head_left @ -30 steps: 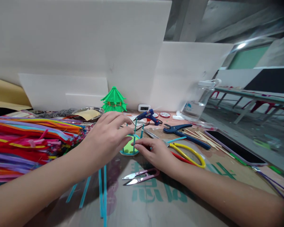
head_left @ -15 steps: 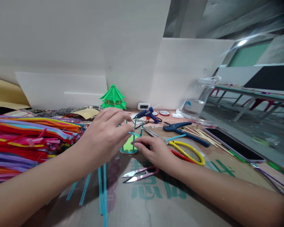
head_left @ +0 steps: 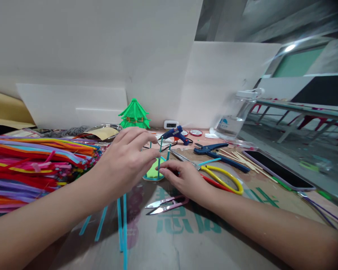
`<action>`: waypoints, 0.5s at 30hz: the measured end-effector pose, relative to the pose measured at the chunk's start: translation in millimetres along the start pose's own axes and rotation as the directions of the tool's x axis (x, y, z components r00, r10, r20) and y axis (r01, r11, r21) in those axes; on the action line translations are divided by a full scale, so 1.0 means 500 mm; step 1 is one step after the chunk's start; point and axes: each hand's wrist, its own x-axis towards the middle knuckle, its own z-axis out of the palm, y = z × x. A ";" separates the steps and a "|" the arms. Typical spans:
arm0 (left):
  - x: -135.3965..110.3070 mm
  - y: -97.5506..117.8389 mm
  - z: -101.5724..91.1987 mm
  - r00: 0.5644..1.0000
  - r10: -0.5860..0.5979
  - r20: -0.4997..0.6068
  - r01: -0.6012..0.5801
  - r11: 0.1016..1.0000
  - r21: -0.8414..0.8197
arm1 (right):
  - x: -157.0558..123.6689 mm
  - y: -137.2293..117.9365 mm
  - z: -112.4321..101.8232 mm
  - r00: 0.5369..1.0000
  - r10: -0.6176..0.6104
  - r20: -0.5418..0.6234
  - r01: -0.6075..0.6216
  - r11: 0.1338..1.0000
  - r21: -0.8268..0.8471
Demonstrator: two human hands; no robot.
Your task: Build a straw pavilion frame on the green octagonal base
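A small green hexagonal base (head_left: 153,173) with a teal rim lies on the table, with thin teal sticks standing upright on it. My left hand (head_left: 126,161) curls over the base, its fingers pinching one upright teal stick (head_left: 159,155) about halfway up. My right hand (head_left: 183,178) rests on the table to the right of the base, with its fingertips pinched on the foot of the same stick. A second upright stick (head_left: 168,152) stands just behind.
A thick pile of coloured pipe cleaners (head_left: 33,165) fills the left. Loose teal sticks (head_left: 121,221) and pink snips (head_left: 166,205) lie near me. Yellow-handled scissors (head_left: 222,180), blue cutters (head_left: 216,153), a blue glue gun (head_left: 176,135), a phone (head_left: 278,169), a water jug (head_left: 236,120) and a green paper pagoda (head_left: 134,114) lie beyond.
Both hands stay on the upright stick with only tiny finger shifts. The view has tipped slightly, so everything sits a little higher in the picture.
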 end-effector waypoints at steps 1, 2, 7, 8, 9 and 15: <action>0.000 0.000 0.001 1.000 0.001 0.001 -0.001 1.000 0.000 | 0.000 0.000 0.000 1.000 0.001 0.000 -0.001 1.000 -0.001; 0.000 0.000 0.001 1.000 0.003 0.003 -0.003 1.000 -0.001 | -0.001 0.000 0.001 1.000 0.001 0.000 -0.001 1.000 -0.003; 0.003 0.004 -0.004 1.000 0.016 -0.010 -0.016 1.000 0.014 | -0.003 0.001 0.000 1.000 -0.002 0.004 0.002 1.000 -0.007; 0.004 0.006 -0.006 1.000 0.020 -0.012 -0.020 1.000 0.023 | -0.003 0.001 -0.001 1.000 -0.005 0.004 0.005 1.000 -0.009; 0.004 0.008 -0.007 1.000 0.027 -0.014 -0.026 0.999 0.033 | -0.004 0.001 -0.001 1.000 -0.008 0.005 0.008 1.000 -0.011; 0.006 0.010 -0.008 0.999 0.032 -0.030 -0.030 0.997 0.075 | -0.003 0.000 -0.001 1.000 0.021 0.004 -0.021 0.999 -0.024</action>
